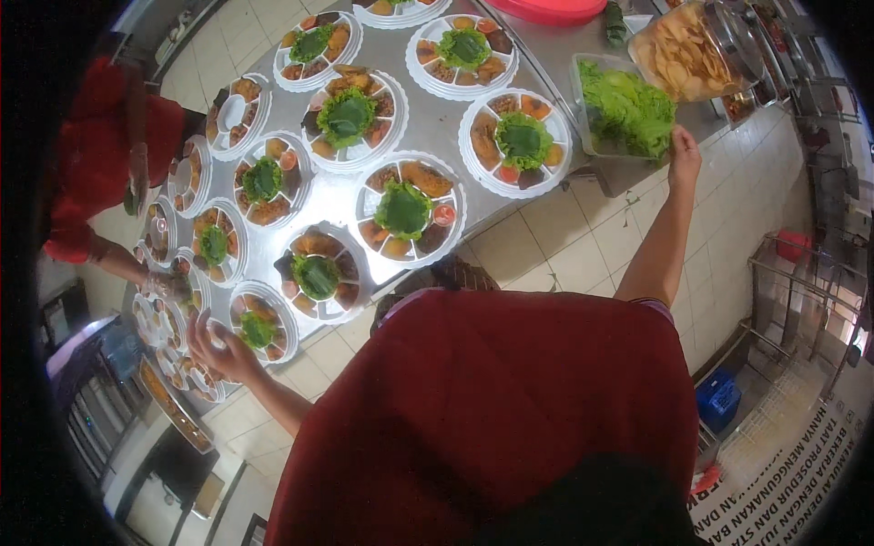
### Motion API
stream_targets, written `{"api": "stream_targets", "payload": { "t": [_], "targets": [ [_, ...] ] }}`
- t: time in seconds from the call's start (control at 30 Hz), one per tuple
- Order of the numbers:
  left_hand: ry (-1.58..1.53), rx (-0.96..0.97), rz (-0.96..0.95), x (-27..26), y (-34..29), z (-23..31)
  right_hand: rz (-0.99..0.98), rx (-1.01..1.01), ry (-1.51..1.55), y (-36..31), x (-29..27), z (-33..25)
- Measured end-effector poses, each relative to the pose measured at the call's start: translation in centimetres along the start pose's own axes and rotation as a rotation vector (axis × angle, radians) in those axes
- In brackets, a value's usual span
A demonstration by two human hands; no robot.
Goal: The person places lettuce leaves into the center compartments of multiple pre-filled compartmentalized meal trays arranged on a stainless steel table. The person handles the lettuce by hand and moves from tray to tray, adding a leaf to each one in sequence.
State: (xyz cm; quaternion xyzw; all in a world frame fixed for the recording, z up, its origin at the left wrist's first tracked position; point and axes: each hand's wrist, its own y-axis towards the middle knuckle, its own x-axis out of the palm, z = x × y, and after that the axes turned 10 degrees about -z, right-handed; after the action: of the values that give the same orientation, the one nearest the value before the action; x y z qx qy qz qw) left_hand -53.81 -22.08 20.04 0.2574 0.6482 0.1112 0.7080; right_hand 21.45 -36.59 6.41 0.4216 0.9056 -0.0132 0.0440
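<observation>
My right hand (685, 159) reaches out to the right, its fingers closed on the near right corner of a clear plastic container (590, 136). Green lettuce leaves (628, 105) fill that container. Toward the lower left, my left hand (221, 353) is open with its fingers apart and nothing in it. It is nearest to a round white divided plate (289, 338) at the table's near edge. That plate carries food in its compartments and lettuce (259, 329) in the middle. Other plates, such as one (458, 227), have a round green leaf piece (401, 211) on the lettuce.
Several similar plates cover the steel table (401, 127). A co-worker in red (118, 155) stands at the left, a gloved hand (166, 285) over the plates. Right of the lettuce is a jar of crackers (692, 55); a red basin (551, 7) sits behind. A wire rack (774, 373) stands lower right.
</observation>
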Motion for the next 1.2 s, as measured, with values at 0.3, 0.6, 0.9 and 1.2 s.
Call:
{"api": "stream_targets", "payload": {
  "t": [0.3, 0.6, 0.9, 1.2],
  "targets": [
    [-0.174, -0.083, -0.061, 0.1, -1.6, 0.4, 0.163, 0.089, -0.551, 3.8, -1.1, 2.9],
    [-0.171, -0.107, -0.064, -0.8, -4.6, -2.3, -0.01, 0.051, -0.194, 0.6, -0.9, -8.1],
    [-0.785, -0.487, -0.064, -3.9, -9.8, -3.9, -0.242, -0.233, -0.48, -13.4, 11.8, -11.1],
    [-0.697, -0.59, -0.036, -9.1, -22.6, -10.1, -0.745, -0.214, -0.881, -26.8, 19.7, -0.2]
  ]
}}
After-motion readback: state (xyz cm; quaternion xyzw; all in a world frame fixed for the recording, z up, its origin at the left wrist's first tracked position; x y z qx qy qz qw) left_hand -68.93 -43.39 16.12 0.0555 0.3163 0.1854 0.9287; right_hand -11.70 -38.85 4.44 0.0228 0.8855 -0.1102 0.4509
